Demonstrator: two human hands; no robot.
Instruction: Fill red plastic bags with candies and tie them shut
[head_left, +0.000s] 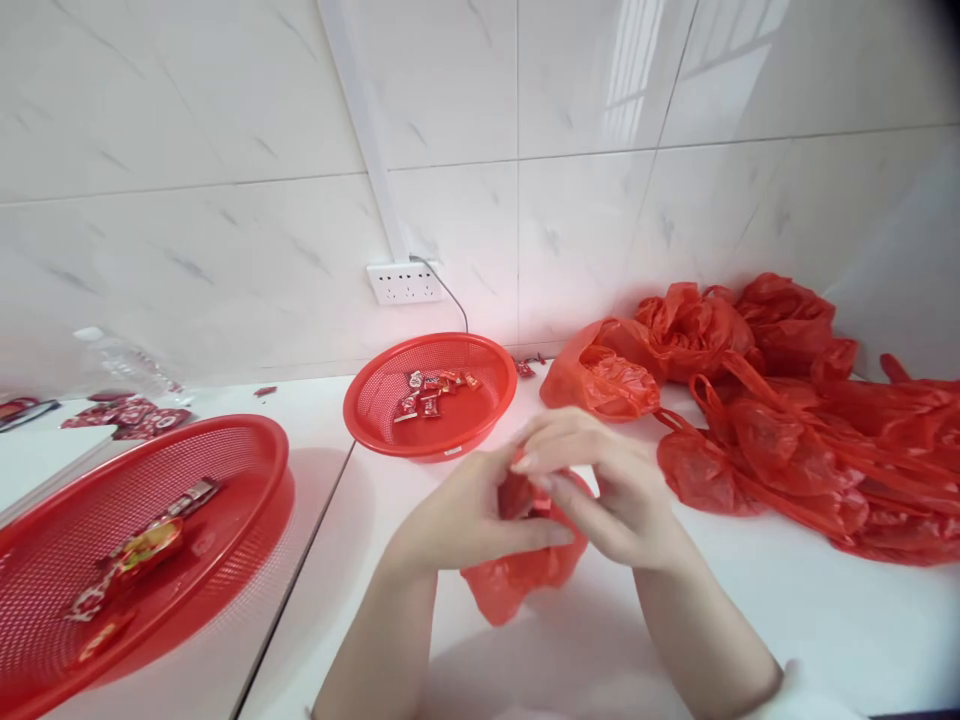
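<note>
In the head view a small red plastic bag (517,588) is between my two hands, just above or on the white table; I cannot tell which. My left hand (461,515) grips the bag's mouth from the left, its thumb lying across the near side. Curled over the top from the right, my right hand (611,485) has its fingers closed at the bag's rim. Something red and dark shows inside the opening, too covered by fingers to name. Just beyond my hands stands a round red mesh basket (480,437) with several small wrapped snacks (430,405) in it.
A larger red basket (266,445) holds a few wrapped packets (150,545) at the left. Red packets (139,415) and a clear plastic bottle (124,360) lie behind it. Filled red bags (690,330) and flat red bags (840,460) are heaped right. A socket strip (405,284) is on the wall.
</note>
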